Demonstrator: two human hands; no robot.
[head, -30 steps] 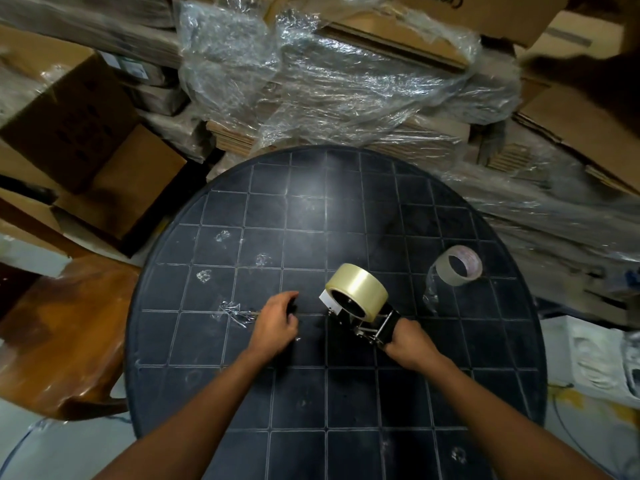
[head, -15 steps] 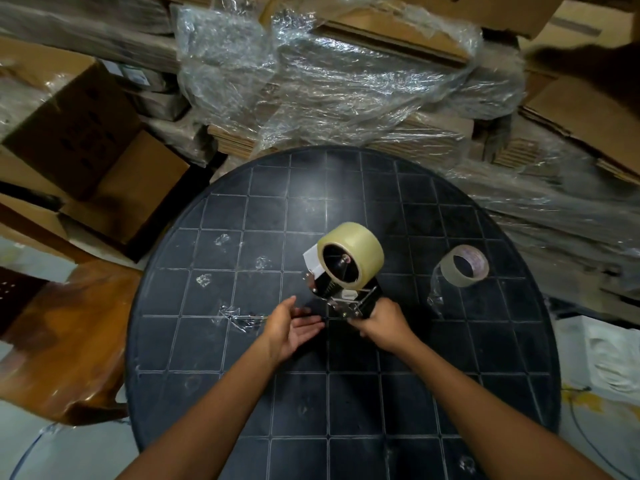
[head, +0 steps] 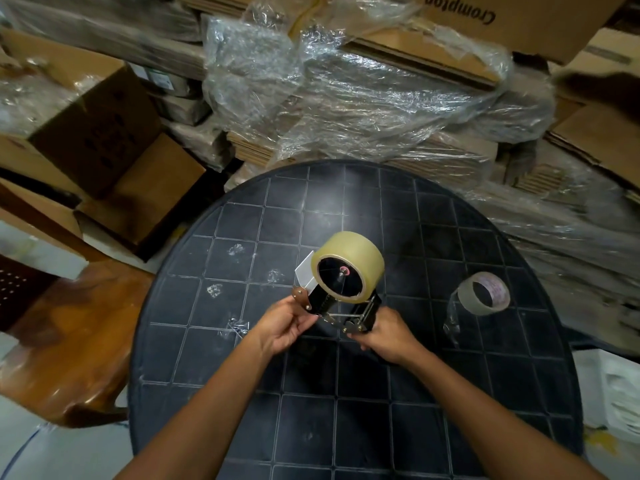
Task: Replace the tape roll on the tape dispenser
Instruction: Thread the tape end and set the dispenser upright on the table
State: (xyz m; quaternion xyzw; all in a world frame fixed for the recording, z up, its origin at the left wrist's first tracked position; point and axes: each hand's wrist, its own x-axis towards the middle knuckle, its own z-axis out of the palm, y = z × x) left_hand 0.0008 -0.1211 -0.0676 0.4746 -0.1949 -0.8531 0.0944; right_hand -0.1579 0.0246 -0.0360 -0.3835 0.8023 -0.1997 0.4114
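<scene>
The right hand [head: 388, 336] is clamping the tape dispenser [head: 341, 308] handle; the left hand [head: 282, 323] is pinching its front at nine o'clock. Full tape roll [head: 348, 268] is sitting mounted at twelve; thread slowly.

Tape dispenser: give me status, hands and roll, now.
Both hands on the tape dispenser: left hand at its front, right hand on the handle. Full roll mounted. Near-empty roll aside, clear.

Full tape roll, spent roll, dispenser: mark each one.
Full tape roll [head: 356, 249]: head view, outer wound face.
Spent roll [head: 467, 301]: head view, near rim.
Dispenser [head: 320, 301]: head view, black frame below roll.
</scene>
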